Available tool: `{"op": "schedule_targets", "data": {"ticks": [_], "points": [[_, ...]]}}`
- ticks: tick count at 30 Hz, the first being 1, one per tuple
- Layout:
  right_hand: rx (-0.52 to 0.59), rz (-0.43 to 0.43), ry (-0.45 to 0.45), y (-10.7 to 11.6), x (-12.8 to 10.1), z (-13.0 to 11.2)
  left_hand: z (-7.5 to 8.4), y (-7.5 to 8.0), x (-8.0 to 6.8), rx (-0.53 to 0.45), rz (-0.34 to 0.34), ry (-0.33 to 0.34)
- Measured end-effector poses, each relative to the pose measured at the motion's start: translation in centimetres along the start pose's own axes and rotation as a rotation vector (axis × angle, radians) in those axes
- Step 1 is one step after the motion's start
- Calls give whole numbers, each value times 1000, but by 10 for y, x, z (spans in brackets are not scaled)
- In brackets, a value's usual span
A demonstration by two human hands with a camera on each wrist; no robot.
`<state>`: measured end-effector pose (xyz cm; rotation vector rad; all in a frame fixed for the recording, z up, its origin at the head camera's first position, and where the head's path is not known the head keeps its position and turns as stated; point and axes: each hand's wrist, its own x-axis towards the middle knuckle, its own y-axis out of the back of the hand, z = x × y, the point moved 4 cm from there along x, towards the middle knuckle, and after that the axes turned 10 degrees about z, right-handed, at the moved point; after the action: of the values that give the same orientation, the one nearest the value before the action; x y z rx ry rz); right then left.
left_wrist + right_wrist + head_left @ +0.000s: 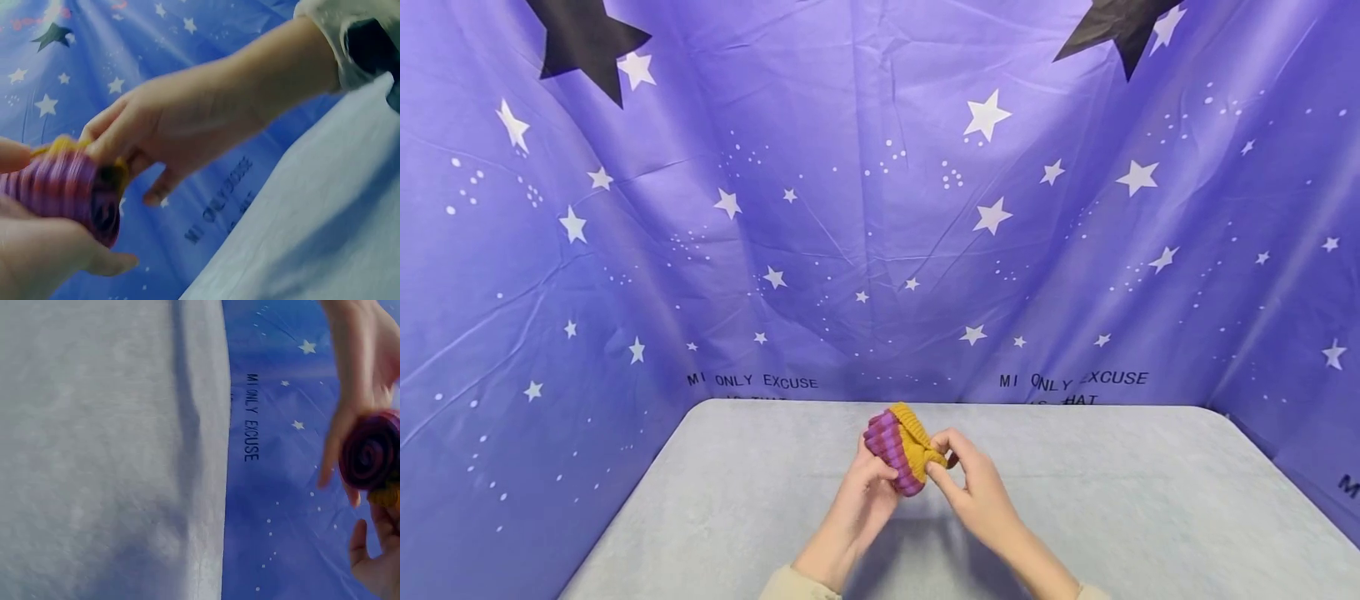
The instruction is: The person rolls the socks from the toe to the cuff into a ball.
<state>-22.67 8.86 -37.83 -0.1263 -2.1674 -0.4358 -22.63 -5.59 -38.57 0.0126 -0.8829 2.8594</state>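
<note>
Rolled sock (pixel 901 450) soft, light, squashy. Left hand (pixel 865 492) grips roll body; right hand (pixel 973 492) fingers pinch yellow cuff (pixel 925 446); above counter (pixel 1150 500).

Starry purple backdrop (pixel 880 208), grey table (pixel 1112 500)

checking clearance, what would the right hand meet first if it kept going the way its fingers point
The right hand points up-left, and its fingers already pinch the rolled sock; directly beyond is probably the left hand, though depth is unclear.
</note>
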Motion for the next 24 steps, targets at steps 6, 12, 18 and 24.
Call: {"op": "schedule_targets", "data": {"ticks": [6,12,18,24], "points": [[188,-50,-160,5,0,16,-1,10,5,232,-128,-93],[274,-66,-204,4,-5,21,2,21,11,337,-13,-186],[273,-43,-175,1,-6,14,0,25,17,434,95,-272],[234,3,-157,-5,-10,6,-3,21,18,529,213,-440]]}}
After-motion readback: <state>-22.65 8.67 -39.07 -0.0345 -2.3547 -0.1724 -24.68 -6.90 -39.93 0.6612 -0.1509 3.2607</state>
